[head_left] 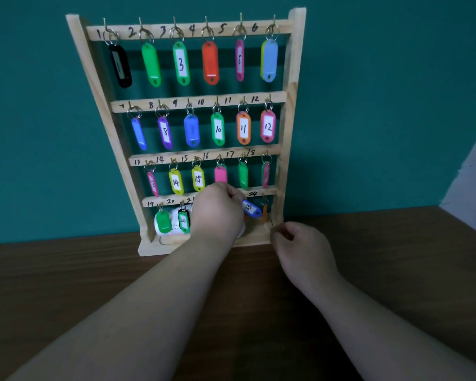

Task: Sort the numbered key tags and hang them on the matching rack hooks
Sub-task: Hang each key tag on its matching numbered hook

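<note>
A wooden key rack (291, 78) with four numbered rails leans against the teal wall. Coloured tags hang on nearly every hook. My left hand (217, 210) is raised in front of the bottom rail and pinches the ring end of a blue tag marked 23 (251, 209), which sticks out tilted to its right. The hooks behind that hand are hidden. My right hand (302, 248) hovers by the rack's lower right corner with curled fingers, holding nothing that I can see. An orange tag (264, 213) hangs at hook 24.
The rack stands on a dark wooden table (66, 284) against the wall. A white object (173, 218) sits behind the bottom-row tags 19 and 20. A pale surface shows at the far right edge.
</note>
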